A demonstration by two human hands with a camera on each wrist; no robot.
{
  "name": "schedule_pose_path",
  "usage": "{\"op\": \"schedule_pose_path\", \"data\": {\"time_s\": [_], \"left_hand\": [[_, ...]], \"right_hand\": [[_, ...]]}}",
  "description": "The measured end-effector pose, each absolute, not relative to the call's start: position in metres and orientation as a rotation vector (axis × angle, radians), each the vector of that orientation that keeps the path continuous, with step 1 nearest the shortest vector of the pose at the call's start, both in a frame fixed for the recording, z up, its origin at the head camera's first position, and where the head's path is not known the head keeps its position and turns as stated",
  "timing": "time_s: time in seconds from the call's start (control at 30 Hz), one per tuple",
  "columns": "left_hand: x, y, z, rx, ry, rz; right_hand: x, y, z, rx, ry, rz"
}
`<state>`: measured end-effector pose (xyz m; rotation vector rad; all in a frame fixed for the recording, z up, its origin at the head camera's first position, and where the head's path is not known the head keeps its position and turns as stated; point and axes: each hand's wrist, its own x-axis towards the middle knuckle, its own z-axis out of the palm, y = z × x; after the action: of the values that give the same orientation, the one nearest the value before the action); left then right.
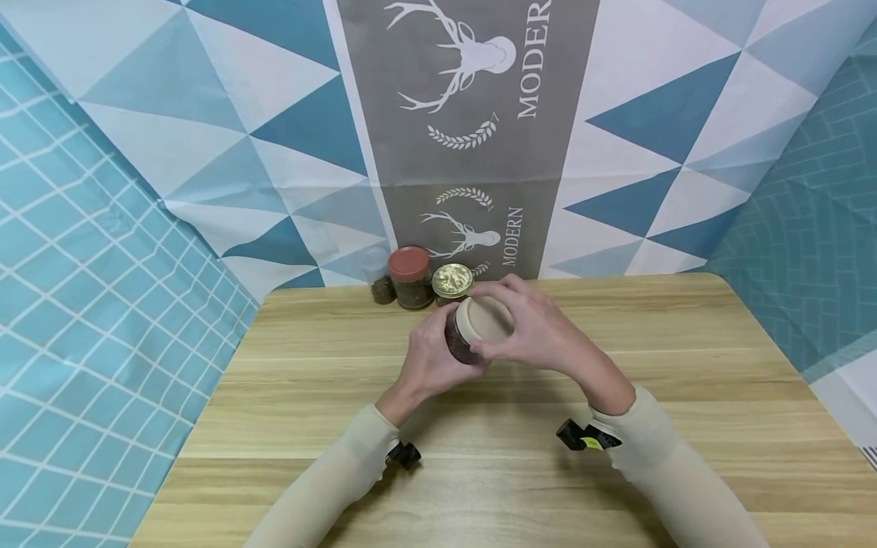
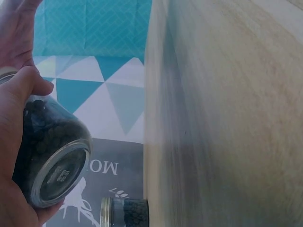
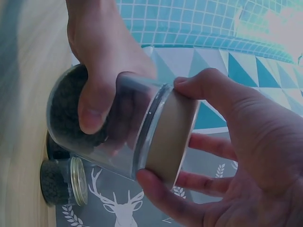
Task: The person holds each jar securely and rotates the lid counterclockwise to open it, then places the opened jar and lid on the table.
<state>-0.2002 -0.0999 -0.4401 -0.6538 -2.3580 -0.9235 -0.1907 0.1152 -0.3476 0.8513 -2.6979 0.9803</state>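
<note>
Over the back part of the table, my two hands hold a clear glass jar (image 2: 54, 137), tilted and raised off the wood. Dark small pieces fill its lower part, near the base. My left hand (image 1: 435, 354) wraps round the jar's body, its thumb lying along the glass in the right wrist view. At the other end is a beige lid (image 3: 171, 135), sitting at the jar's mouth with a grey ring below it. My right hand (image 1: 537, 323) grips this lid by its rim, thumb and fingers spread on opposite sides.
Against the back wall stand a clear container (image 1: 381, 288) with dark contents, a red-lidded jar (image 1: 411, 280) and a gold-lidded jar (image 1: 452, 280), partly behind the held jar. The wooden table (image 1: 479, 472) meets patterned cloth behind and at both sides.
</note>
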Motion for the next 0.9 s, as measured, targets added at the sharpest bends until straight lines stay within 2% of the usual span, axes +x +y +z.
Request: {"op": "schedule_pose_path", "data": {"time_s": [0.9], "left_hand": [[-0.201, -0.110, -0.434, -0.764, -2.582, -1.156]], "right_hand": [[-0.191, 0.127, -0.341, 1.232, -2.613, 0.916]]}}
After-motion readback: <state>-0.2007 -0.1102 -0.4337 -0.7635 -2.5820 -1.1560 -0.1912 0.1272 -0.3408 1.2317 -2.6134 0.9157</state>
